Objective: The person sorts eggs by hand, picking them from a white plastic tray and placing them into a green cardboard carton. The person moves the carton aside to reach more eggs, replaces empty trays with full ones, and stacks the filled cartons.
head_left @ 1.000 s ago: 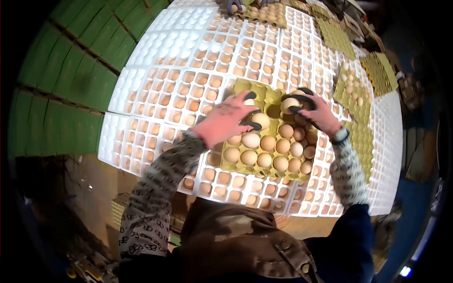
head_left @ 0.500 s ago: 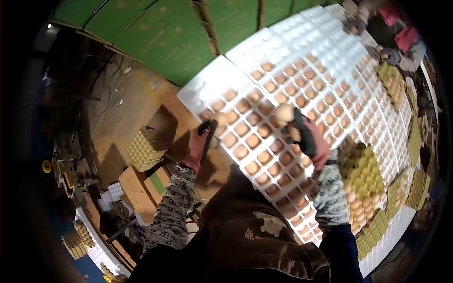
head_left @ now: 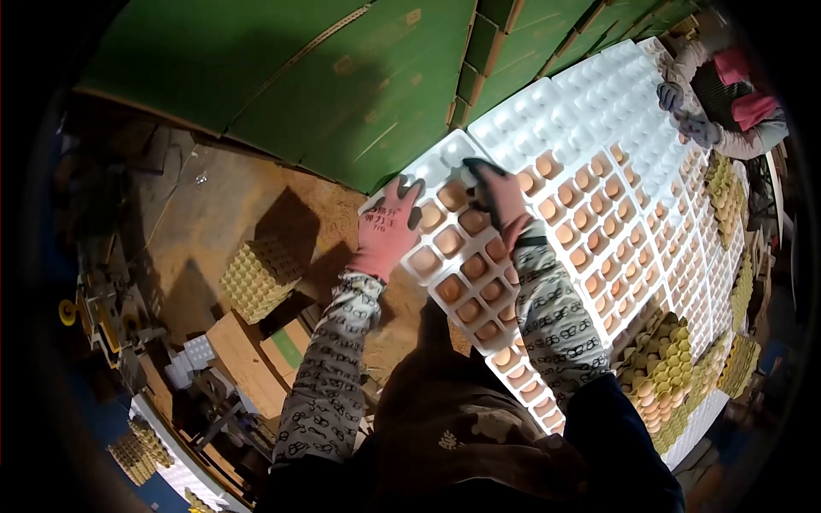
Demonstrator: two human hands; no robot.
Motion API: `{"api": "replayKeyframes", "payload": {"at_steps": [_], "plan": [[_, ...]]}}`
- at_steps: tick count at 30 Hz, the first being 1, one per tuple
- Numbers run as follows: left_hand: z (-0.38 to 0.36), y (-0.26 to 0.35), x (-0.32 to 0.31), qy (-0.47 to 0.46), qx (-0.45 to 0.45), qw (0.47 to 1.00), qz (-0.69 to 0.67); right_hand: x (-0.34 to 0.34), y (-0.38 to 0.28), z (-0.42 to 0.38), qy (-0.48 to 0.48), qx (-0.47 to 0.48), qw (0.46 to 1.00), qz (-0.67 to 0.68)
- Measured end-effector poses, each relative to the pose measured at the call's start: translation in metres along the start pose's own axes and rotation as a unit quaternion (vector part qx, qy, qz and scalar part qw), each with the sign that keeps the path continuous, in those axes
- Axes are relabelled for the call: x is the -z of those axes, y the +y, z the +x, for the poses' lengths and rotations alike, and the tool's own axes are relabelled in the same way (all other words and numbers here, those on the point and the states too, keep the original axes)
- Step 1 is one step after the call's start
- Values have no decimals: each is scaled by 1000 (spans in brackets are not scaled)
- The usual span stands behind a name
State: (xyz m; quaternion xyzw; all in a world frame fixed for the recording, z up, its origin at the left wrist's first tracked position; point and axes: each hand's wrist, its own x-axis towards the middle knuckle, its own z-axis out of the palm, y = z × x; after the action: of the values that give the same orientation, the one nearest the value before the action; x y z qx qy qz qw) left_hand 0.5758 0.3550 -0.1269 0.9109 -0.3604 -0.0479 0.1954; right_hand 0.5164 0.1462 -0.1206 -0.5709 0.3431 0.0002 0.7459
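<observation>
My left hand [head_left: 392, 224], in a pink glove with dark fingertips, bends over the left edge of the nearest white egg tray [head_left: 445, 156]. My right hand [head_left: 503, 198], gloved the same way, curls over the tray's far right side with fingers toward the left. Whatever lies beneath either hand's fingers is hidden. Brown eggs sit singly in the tray's cells, one egg [head_left: 450, 241] between and below my hands. The cells at the tray's far end hold no visible eggs.
More white trays [head_left: 590, 73] stretch right, partly filled. Yellowish egg flats [head_left: 663, 346] lie near my right forearm. Green cartons [head_left: 342, 94] stand along the far side. A co-worker's gloved hands [head_left: 688, 115] are at far right. Stacked flats [head_left: 261, 278] and cardboard boxes [head_left: 248, 359] are at left.
Both hands have moved toward the tray's far end and come closer together. The eggs seen in my fingers before are no longer visible there. My view has shifted closer to the green cartons.
</observation>
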Motion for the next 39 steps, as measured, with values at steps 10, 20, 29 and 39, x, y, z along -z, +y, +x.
{"api": "replayKeyframes", "payload": {"at_steps": [10, 20, 29, 39], "plan": [[-1, -18, -19, 56, -73, 982, 164, -29, 46, -4, 0, 402, 792, -460], [-13, 92, -35, 137, -117, 955, -236, 230, 22, -383, 331, 313, 756, -469], [-112, 470, -75, -187, -589, 778, -113, 391, 95, -493, 231, 19, 811, -538], [-112, 496, -71, -267, -357, 746, -495, 387, 108, -548, 255, 95, 925, -265]]}}
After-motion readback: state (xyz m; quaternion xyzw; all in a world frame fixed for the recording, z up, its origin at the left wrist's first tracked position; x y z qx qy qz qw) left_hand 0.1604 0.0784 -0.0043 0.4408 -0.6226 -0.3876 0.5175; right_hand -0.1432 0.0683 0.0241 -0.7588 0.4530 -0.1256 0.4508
